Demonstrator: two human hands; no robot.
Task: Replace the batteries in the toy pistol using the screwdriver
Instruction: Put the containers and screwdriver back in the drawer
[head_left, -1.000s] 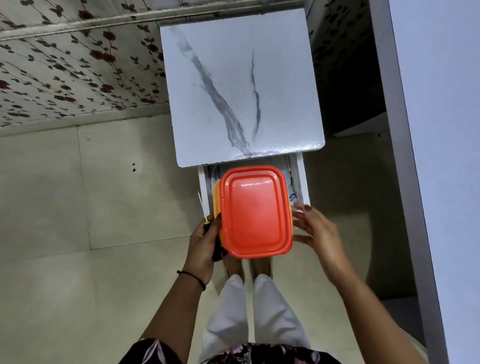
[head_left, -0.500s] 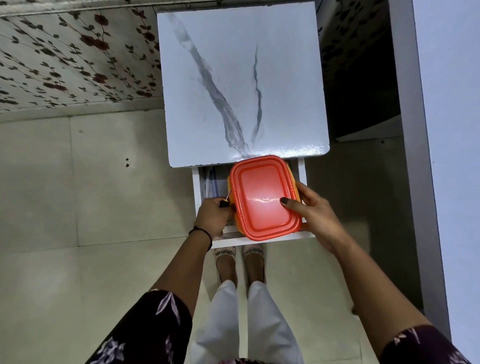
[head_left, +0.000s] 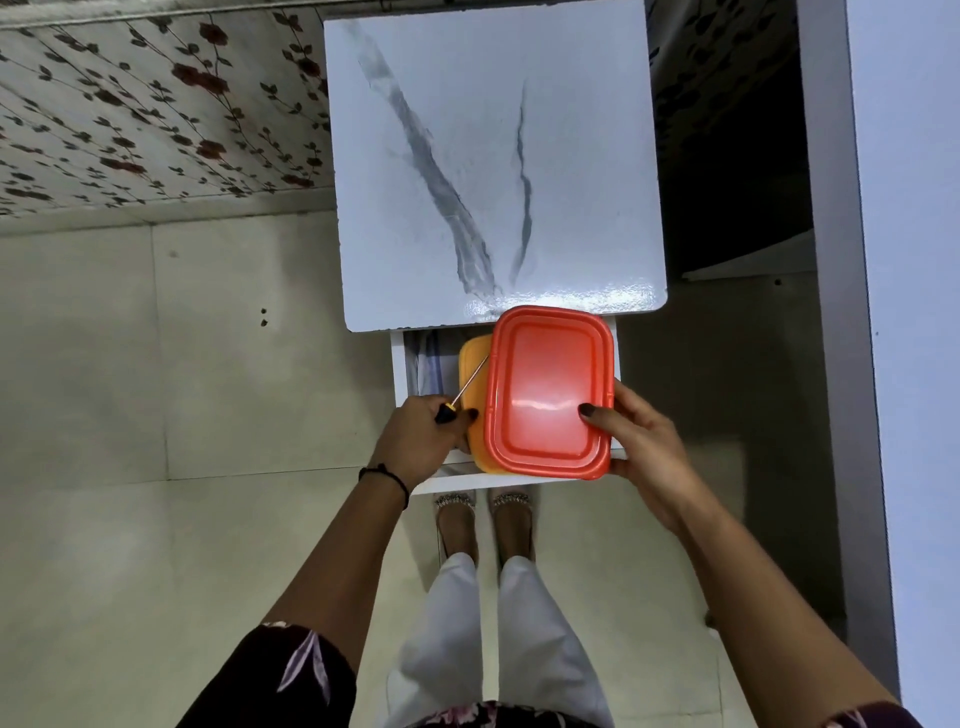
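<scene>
- Straight down onto a small white table top with grey marble-like veins, glossy along its near edge.
- Just below that edge, a white drawer pulled out toward the person; something pale inside at its left, too dim to name.
- Pale tiled floor all around; flowered wallpaper at upper left; a tall white panel down the right side, with a dark gap between it and the table.
- Over the drawer, a yellow box under a red lid, its far end overlapping the table's near edge and hiding most of the drawer's inside.
- Left hand curled round the black handle of the screwdriver, close against the box's left side; thin metal shaft slanting up and right across the yellow wall to the lid's rim.
- Right hand gripping the box's right side, thumb flat on the lid, fingers hidden beneath.
- Black cord bracelet on the left wrist; two feet and white trousers below the drawer front.
</scene>
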